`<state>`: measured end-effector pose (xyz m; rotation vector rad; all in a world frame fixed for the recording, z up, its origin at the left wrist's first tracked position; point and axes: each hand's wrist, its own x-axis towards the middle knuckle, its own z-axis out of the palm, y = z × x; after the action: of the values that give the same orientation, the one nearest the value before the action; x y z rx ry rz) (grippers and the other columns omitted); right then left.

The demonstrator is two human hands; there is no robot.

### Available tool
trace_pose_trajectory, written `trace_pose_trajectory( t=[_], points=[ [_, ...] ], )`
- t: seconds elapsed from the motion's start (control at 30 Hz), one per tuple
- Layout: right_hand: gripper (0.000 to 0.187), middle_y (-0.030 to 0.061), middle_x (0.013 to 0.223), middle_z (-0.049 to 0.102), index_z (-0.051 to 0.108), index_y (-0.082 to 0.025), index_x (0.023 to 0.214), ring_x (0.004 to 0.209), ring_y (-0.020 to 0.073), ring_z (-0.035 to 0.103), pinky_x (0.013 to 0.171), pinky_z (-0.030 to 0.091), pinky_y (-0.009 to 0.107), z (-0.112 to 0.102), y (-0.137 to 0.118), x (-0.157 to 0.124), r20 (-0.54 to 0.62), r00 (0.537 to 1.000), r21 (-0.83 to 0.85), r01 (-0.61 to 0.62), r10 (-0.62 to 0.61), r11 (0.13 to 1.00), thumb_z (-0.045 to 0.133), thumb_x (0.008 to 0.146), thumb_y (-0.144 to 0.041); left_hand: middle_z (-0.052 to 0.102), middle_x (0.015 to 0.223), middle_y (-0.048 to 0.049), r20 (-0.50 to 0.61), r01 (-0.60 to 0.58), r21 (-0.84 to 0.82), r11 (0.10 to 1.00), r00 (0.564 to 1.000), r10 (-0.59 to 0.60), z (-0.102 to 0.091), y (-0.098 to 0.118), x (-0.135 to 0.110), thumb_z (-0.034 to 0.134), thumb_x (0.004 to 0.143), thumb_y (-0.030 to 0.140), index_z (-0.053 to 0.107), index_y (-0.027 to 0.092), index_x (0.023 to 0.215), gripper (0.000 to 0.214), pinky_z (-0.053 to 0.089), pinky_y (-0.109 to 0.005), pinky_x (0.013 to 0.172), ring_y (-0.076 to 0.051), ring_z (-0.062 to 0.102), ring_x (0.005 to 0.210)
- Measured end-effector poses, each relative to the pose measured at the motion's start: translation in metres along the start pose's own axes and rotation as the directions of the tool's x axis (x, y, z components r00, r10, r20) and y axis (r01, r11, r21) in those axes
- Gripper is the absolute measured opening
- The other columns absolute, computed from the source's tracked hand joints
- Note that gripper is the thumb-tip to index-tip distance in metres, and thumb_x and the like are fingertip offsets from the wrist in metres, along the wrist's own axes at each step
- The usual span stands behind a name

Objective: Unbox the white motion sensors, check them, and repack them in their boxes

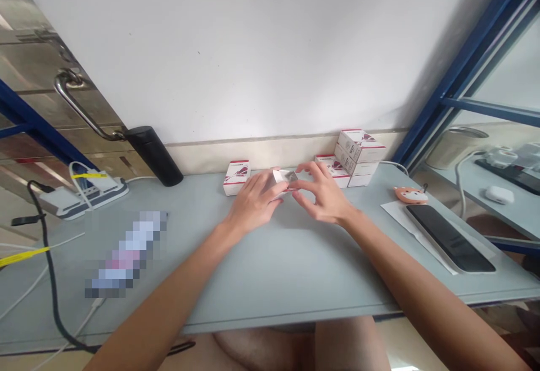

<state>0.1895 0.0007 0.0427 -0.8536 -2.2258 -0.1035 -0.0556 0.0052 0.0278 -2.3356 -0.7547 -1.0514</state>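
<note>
My left hand [253, 202] and my right hand [323, 194] meet over the middle of the grey table [270, 270]. Between them they hold a small white box [284, 179] with a grey open end. The left fingers curl round its left side. The right thumb and fingers pinch its right end. A closed white and red box [236, 177] lies just left of my left hand. More white and red boxes [356, 157] are stacked behind my right hand, against the wall.
A black cylinder [154, 154] leans at the wall, back left. A white power strip [82, 194] with cables lies at far left. A dark phone [449, 239] on white paper and a small orange figure [411, 195] sit at right.
</note>
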Motion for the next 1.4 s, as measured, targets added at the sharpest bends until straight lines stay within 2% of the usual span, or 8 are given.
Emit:
trace_pose_trajectory(
  t=[0.1, 0.33, 0.53, 0.63, 0.77, 0.93, 1.2, 1.4],
  points=[
    [0.021, 0.0121, 0.129, 0.056, 0.075, -0.026, 0.113, 0.11, 0.0301, 0.051, 0.097, 0.048, 0.051, -0.003, 0.004, 0.001, 0.028, 1.0, -0.029, 0.003, -0.002, 1.0, 0.06, 0.099, -0.031, 0.061, 0.137, -0.0129, 0.016, 0.008, -0.002, 1.0, 1.0, -0.008, 0.0, -0.002, 0.0, 0.072, 0.094, 0.016, 0.049, 0.031, 0.137, 0.05, 0.057, -0.045, 0.101, -0.028, 0.065, 0.125],
    [0.018, 0.0106, 0.123, 0.062, 0.072, -0.029, 0.112, 0.106, 0.0271, 0.059, 0.091, 0.051, 0.043, -0.003, 0.011, 0.003, -0.062, 0.998, -0.161, 0.009, -0.019, 0.987, 0.058, 0.104, -0.035, 0.061, 0.135, -0.0119, 0.013, 0.058, 0.017, 0.998, 0.998, -0.058, -0.003, -0.003, 0.001, 0.073, 0.095, 0.021, 0.049, 0.032, 0.138, 0.05, 0.056, -0.046, 0.103, -0.028, 0.065, 0.122],
    [0.025, 0.0109, 0.124, 0.062, 0.069, -0.029, 0.114, 0.106, 0.0274, 0.062, 0.087, 0.051, 0.042, -0.004, 0.017, 0.001, -0.066, 0.995, -0.203, -0.086, 0.074, 0.975, 0.056, 0.105, -0.049, 0.061, 0.136, -0.0121, 0.028, 0.095, 0.01, 0.995, 0.995, -0.095, 0.0, -0.005, -0.002, 0.074, 0.093, 0.021, 0.049, 0.032, 0.138, 0.052, 0.055, -0.048, 0.105, -0.029, 0.065, 0.122],
    [0.029, 0.0117, 0.124, 0.061, 0.068, -0.028, 0.117, 0.106, 0.0277, 0.062, 0.084, 0.053, 0.042, -0.003, 0.019, 0.0, -0.054, 0.993, -0.145, -0.111, 0.104, 0.983, 0.055, 0.105, -0.051, 0.061, 0.137, -0.0115, 0.046, 0.109, -0.003, 0.994, 0.993, -0.109, 0.001, -0.006, -0.004, 0.074, 0.093, 0.02, 0.049, 0.033, 0.139, 0.053, 0.054, -0.049, 0.106, -0.029, 0.064, 0.122],
    [0.032, 0.0132, 0.131, 0.055, 0.067, -0.028, 0.126, 0.11, 0.0275, 0.061, 0.091, 0.054, 0.044, 0.002, 0.015, -0.002, 0.001, 0.995, -0.037, -0.095, 0.095, 0.995, 0.053, 0.106, -0.049, 0.059, 0.139, -0.0114, 0.052, 0.091, -0.02, 0.996, 0.995, -0.09, 0.0, -0.005, -0.003, 0.072, 0.095, 0.02, 0.048, 0.033, 0.14, 0.053, 0.053, -0.048, 0.107, -0.028, 0.063, 0.126],
    [0.038, 0.0153, 0.139, 0.051, 0.064, -0.029, 0.134, 0.111, 0.0285, 0.062, 0.092, 0.055, 0.047, 0.007, 0.01, -0.002, 0.056, 0.992, -0.025, -0.114, 0.115, 0.993, 0.055, 0.104, -0.052, 0.059, 0.138, -0.012, 0.04, 0.092, -0.001, 0.996, 0.995, -0.092, -0.002, -0.005, -0.003, 0.073, 0.095, 0.022, 0.049, 0.031, 0.138, 0.05, 0.054, -0.047, 0.106, -0.028, 0.064, 0.125],
    [0.019, 0.0088, 0.12, 0.056, 0.059, -0.027, 0.112, 0.1, 0.0225, 0.065, 0.086, 0.057, 0.039, 0.009, 0.006, 0.0, 0.099, 0.98, 0.21, -0.192, 0.175, 0.959, 0.063, 0.101, -0.043, 0.064, 0.126, -0.0103, 0.035, 0.027, 0.009, 1.0, 0.999, -0.028, -0.004, -0.004, 0.002, 0.072, 0.095, 0.02, 0.05, 0.031, 0.133, 0.046, 0.056, -0.043, 0.098, -0.027, 0.067, 0.116],
    [0.022, 0.0065, 0.112, 0.057, 0.058, -0.026, 0.099, 0.094, 0.0204, 0.064, 0.085, 0.056, 0.037, 0.008, 0.01, 0.0, 0.082, 0.981, 0.304, -0.194, 0.177, 0.933, 0.066, 0.1, -0.046, 0.064, 0.131, -0.0115, 0.058, 0.016, -0.015, 1.0, 0.998, -0.015, -0.006, -0.004, 0.003, 0.072, 0.094, 0.018, 0.048, 0.03, 0.132, 0.046, 0.056, -0.043, 0.097, -0.027, 0.067, 0.116]
  ],
)
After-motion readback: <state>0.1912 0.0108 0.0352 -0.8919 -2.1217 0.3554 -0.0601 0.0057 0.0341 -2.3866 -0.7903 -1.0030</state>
